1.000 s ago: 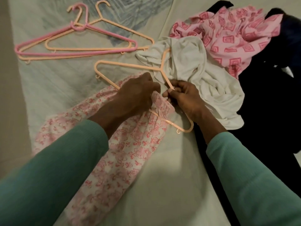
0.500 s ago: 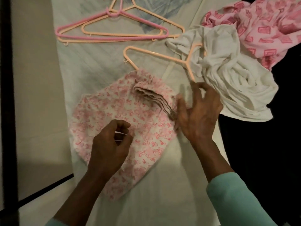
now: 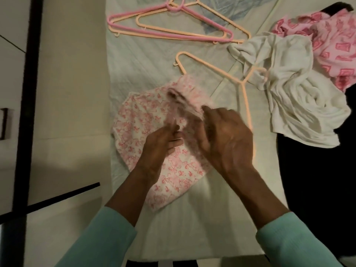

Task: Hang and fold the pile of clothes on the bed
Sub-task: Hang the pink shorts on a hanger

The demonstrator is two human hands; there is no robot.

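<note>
A white garment with a pink floral print [image 3: 134, 130] lies folded on the pale bed sheet [image 3: 146, 74], its gathered waistband toward the peach hanger [image 3: 209, 66]. That hanger lies flat, with its hook under the crumpled white garment [image 3: 292, 101]. My right hand [image 3: 226, 140] has its fingers curled on the folded waistband end. My left hand [image 3: 159, 151] lies on the floral cloth just beside it, with the fingers pointing right. Both hands are blurred, so the left hand's grip is unclear.
A pink hanger [image 3: 169, 33] and two peach hangers [image 3: 192, 27] lie together at the top of the sheet. A pink square-patterned garment [image 3: 331, 47] and a dark garment [image 3: 317, 189] lie at the right. The bed's left edge meets a pale floor with dark bars [image 3: 28, 93].
Both hands let go of the peach hanger and pulled back. The floral garment now lies folded in half. The hands have come together on its waistband end.
</note>
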